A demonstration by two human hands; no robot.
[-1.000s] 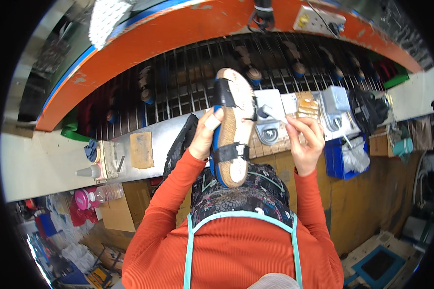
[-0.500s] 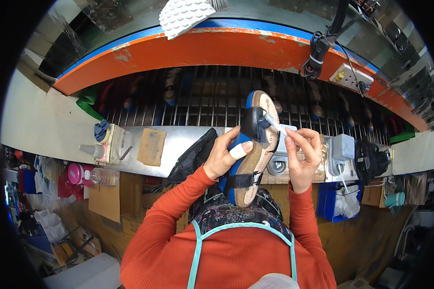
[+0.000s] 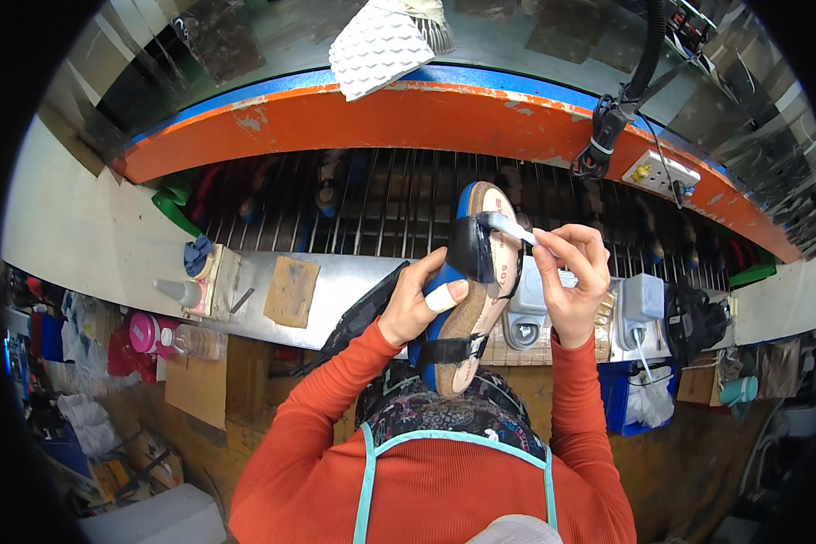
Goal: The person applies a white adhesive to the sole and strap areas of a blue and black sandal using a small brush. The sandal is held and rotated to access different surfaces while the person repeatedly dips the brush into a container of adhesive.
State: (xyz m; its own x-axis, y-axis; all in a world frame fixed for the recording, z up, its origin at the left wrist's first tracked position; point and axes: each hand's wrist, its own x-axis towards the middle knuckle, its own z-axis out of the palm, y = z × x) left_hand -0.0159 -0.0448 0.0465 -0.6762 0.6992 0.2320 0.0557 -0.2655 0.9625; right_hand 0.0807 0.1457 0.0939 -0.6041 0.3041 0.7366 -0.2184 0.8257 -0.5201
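Observation:
My left hand point(image 3: 410, 306), its thumb wrapped in pale tape, grips a sandal point(image 3: 471, 250) by its left side. The sandal stands tilted in front of me, with black straps, a cork edge, a pale footbed and a blue part along its left side. Between the thumb and fingers of my right hand point(image 3: 575, 283) is a small pale-handled brush point(image 3: 513, 228). Its tip touches the upper end of the wide black strap. Below my right hand's wrist side, a grey-white container with a round opening point(image 3: 523, 332) sits on the bench.
Beyond the sandal, a rack of metal rods point(image 3: 381, 218) carries several shoes under an orange beam point(image 3: 354, 124). A tan square pad point(image 3: 291, 291) and a black mesh piece point(image 3: 358, 317) lie on the metal bench at left. A second grey-white dispenser point(image 3: 643, 297) stands at right, above a blue bin point(image 3: 616, 399).
The brush tip has moved up along the wide strap to its upper end, and the brush lies flatter. Both hands keep their holds. The surroundings sit slightly lower in the picture.

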